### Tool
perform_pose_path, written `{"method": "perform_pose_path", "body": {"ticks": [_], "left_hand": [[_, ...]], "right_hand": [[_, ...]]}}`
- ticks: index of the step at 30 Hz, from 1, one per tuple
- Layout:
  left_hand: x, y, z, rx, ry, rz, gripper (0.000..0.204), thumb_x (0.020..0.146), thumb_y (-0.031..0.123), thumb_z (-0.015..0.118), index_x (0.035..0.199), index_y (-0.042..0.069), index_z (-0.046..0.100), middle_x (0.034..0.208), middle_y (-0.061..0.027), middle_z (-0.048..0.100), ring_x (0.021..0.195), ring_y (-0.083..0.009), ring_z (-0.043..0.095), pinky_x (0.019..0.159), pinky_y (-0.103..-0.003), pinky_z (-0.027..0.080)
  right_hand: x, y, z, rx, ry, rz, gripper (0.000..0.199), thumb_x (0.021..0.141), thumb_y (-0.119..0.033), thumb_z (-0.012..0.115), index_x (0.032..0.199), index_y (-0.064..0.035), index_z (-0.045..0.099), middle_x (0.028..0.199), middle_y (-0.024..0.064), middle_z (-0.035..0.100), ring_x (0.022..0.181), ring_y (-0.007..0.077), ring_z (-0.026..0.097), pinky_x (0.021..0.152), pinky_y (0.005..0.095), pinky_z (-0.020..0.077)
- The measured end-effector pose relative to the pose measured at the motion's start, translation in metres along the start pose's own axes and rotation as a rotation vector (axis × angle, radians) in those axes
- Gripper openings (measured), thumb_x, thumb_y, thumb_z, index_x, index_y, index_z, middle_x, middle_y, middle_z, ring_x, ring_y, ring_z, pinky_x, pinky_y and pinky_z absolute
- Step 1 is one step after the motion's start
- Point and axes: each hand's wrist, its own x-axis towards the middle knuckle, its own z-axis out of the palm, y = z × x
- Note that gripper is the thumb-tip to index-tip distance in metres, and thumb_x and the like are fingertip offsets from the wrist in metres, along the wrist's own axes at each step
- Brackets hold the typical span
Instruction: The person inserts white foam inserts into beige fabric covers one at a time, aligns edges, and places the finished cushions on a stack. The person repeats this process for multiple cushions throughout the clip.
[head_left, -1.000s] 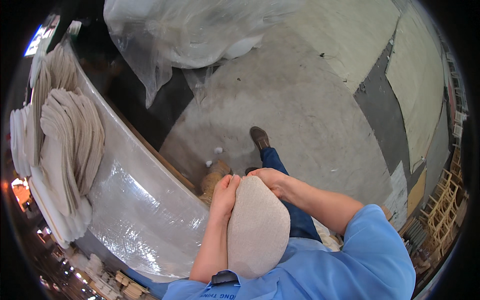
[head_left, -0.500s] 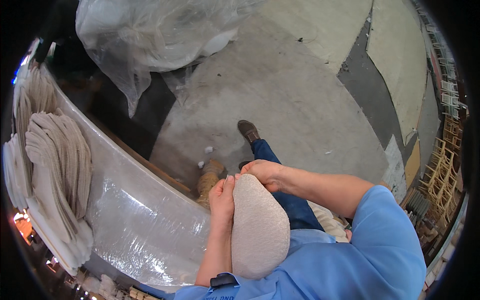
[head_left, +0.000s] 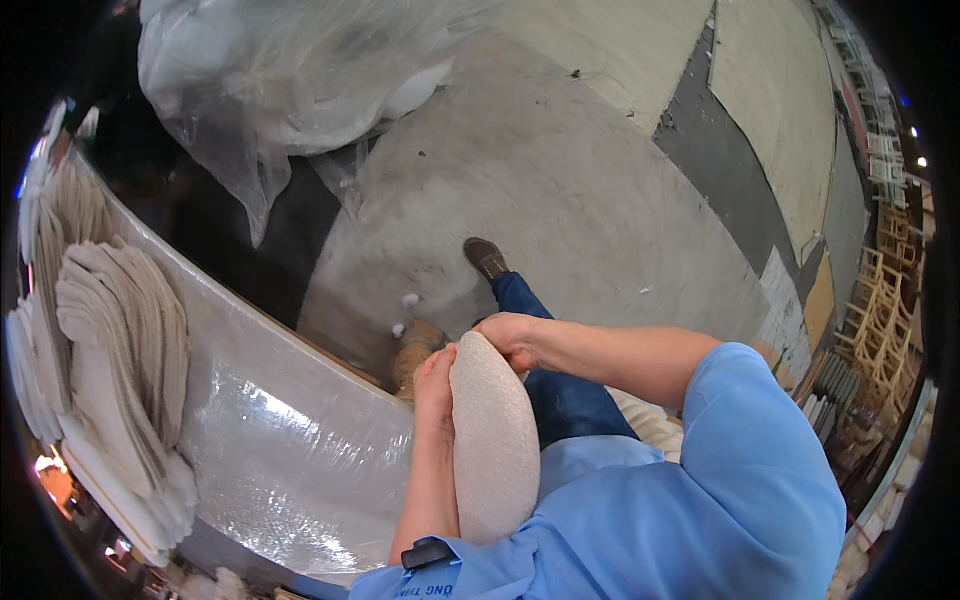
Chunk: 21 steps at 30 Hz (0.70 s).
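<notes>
Against my body I have a light grey-beige padded cushion [head_left: 495, 445], rounded and tapering toward its far end. My left hand [head_left: 436, 385] grips its left edge near that tip, fingers closed over the fabric. On the other side of the tip, my right hand [head_left: 510, 338] is closed on the cushion's far right edge; its fingertips are mostly hidden behind the cushion. The cushion stands tilted, one broad textured face toward me.
A table wrapped in shiny clear film [head_left: 290, 470] curves along my left, bearing a stack of grey-beige fabric pieces [head_left: 125, 340]. Large clear plastic bags with white filling [head_left: 300, 80] lie ahead. A tan roll-like object [head_left: 410, 360] is on the floor. Wooden chair frames [head_left: 880, 310] stand far right.
The cushion has turned and shows a narrower face. Both hands have shifted slightly left in the view, and the right hand has moved further behind the cushion's edge.
</notes>
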Motion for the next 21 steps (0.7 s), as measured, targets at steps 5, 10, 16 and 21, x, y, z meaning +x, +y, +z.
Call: {"method": "perform_pose_path", "body": {"ticks": [5, 10, 16, 21], "left_hand": [[0.005, 0.000, -0.009, 0.153, -0.025, 0.130, 0.034, 0.109, 0.033, 0.063, 0.092, 0.005, 0.073, 0.082, 0.0020, 0.069, 0.073, -0.0076, 0.062, 0.068, -0.029, 0.050], [0.035, -0.015, -0.027, 0.436, 0.033, 0.374, 0.032, 0.109, 0.029, 0.062, 0.096, 0.002, 0.074, 0.085, -0.0003, 0.071, 0.075, -0.0113, 0.063, 0.070, -0.031, 0.052], [0.037, -0.032, -0.028, 0.571, 0.138, 0.957, 0.021, 0.102, 0.013, 0.066, 0.119, 0.001, 0.070, 0.105, -0.0079, 0.075, 0.091, -0.0188, 0.069, 0.088, -0.034, 0.055], [-0.005, 0.026, -0.052, 0.395, 0.112, 0.756, 0.043, 0.110, 0.024, 0.059, 0.147, 0.002, 0.057, 0.131, -0.0086, 0.068, 0.120, -0.0190, 0.063, 0.107, -0.035, 0.048]], "right_hand": [[-0.051, 0.019, 0.005, -0.053, 0.271, -0.550, 0.030, 0.109, -0.033, 0.060, 0.122, -0.0062, 0.064, 0.111, 0.0038, 0.067, 0.100, 0.0147, 0.063, 0.089, 0.0370, 0.0550], [-0.061, 0.071, 0.055, 0.387, 0.091, -0.928, 0.048, 0.116, -0.045, 0.040, 0.145, -0.0086, 0.052, 0.132, 0.0031, 0.059, 0.118, 0.0152, 0.057, 0.104, 0.0350, 0.0468], [0.015, 0.079, 0.081, 0.033, 0.414, -1.094, 0.048, 0.116, -0.040, 0.034, 0.124, -0.0042, 0.066, 0.115, 0.0116, 0.067, 0.113, 0.0199, 0.060, 0.104, 0.0344, 0.0458], [0.000, 0.074, 0.073, -0.081, 0.310, -0.989, 0.051, 0.115, -0.045, 0.040, 0.133, -0.0039, 0.064, 0.128, 0.0137, 0.067, 0.123, 0.0231, 0.059, 0.110, 0.0367, 0.0432]]}}
